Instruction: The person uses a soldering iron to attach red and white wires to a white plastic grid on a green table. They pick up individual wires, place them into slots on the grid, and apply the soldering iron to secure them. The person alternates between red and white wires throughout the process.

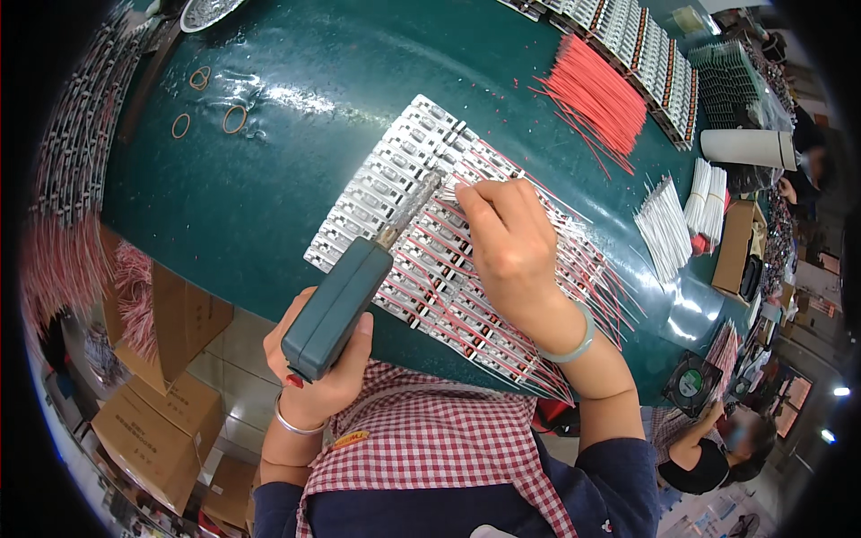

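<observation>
My left hand (316, 368) is closed around the handle of a dark green soldering gun (339, 309). Its metal tip points up and to the right, over a block of small white metallic modules (372, 204) laid in close rows. My right hand (509, 238) hovers above the right part of the block, thumb and forefinger pinched beside the tip on what looks like thin white wire (451, 190). Red and white wires (587, 269) trail from the rows on the right side, partly hidden under my right hand. The left rows bear no wires.
Red wires (596, 99) lie in a pile on the green table (242, 197), white wire bundles (662, 229) to the right. Rubber bands (235, 118) rest at the left. More modules (628, 40) line the far right. Boxes (161, 430) stand lower left; a person (708, 448) sits lower right.
</observation>
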`<state>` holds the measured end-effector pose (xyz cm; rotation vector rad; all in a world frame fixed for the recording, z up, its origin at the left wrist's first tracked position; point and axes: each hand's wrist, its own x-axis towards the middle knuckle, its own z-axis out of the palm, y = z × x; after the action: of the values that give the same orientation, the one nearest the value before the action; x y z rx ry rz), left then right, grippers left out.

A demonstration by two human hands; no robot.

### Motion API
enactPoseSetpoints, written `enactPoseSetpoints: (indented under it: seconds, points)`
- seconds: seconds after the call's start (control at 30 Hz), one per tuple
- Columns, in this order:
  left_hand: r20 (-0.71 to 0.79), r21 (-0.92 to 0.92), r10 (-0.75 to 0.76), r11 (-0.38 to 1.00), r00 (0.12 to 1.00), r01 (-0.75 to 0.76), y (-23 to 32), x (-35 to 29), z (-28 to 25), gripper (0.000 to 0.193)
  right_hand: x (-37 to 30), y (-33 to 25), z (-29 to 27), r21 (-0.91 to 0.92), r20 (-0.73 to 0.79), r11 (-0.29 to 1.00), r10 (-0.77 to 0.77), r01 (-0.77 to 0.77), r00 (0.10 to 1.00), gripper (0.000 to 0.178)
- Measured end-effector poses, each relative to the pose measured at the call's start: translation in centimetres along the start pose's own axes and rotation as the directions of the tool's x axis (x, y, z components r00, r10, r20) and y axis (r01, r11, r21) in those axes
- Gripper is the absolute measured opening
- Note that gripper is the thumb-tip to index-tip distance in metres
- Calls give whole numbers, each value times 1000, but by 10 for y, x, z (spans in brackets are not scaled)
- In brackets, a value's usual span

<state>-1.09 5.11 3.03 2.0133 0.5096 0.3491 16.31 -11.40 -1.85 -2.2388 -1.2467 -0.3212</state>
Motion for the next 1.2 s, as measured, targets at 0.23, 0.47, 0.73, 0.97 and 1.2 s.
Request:
enactPoseSetpoints:
  seconds: [0.23, 0.47, 0.73, 0.97, 1.2]
  points:
    - [17, -8, 34, 999, 999, -33, 0, 2, 1, 20, 3, -2, 0, -9, 13, 1000, -4, 4, 1000, 34]
    - [21, -7, 38, 999, 999, -38, 1, 2, 4, 17, 4, -2, -1, -21, 39, 1000, -9, 10, 999, 34]
    - [-15, 36, 75, 997, 997, -75, -1, -2, 2, 17, 5, -4, -1, -33, 48, 999, -1, 2, 999, 31]
    - [-57, 1, 52, 999, 997, -52, -4, -10, -2, 24, 4, -4, 0, -31, 32, 1000, 0, 1, 999, 32]
    - [-32, 22, 25, 999, 999, -24, -8, -18, -6, 24, -1, -15, -3, 21, 32, 1000, -2, 1, 999, 34]
